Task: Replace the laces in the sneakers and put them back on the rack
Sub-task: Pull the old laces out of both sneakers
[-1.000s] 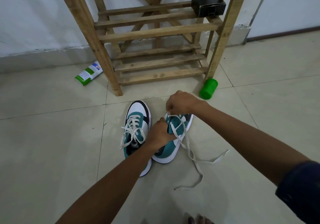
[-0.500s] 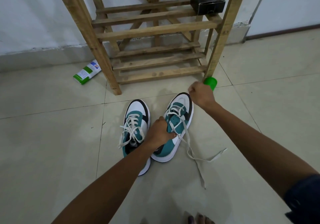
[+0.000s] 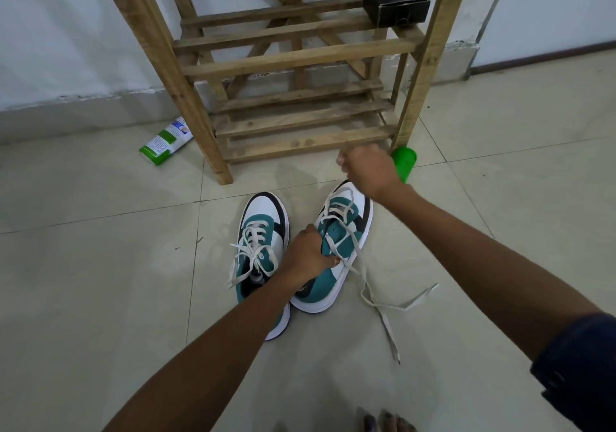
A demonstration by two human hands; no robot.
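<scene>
Pale floor tiles (image 3: 100, 298) carry both sneakers before the rack (image 3: 293, 61). My left hand (image 3: 308, 256) grips the right sneaker (image 3: 336, 265) steady; my right hand (image 3: 366, 168) pinches its lace (image 3: 346, 198), fingers curled. I'd pull straight and evenly, keeping the lace flat.

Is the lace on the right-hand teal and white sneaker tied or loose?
Loose. The white lace of the right-hand teal and white sneaker trails untied across the tiled floor.
</scene>
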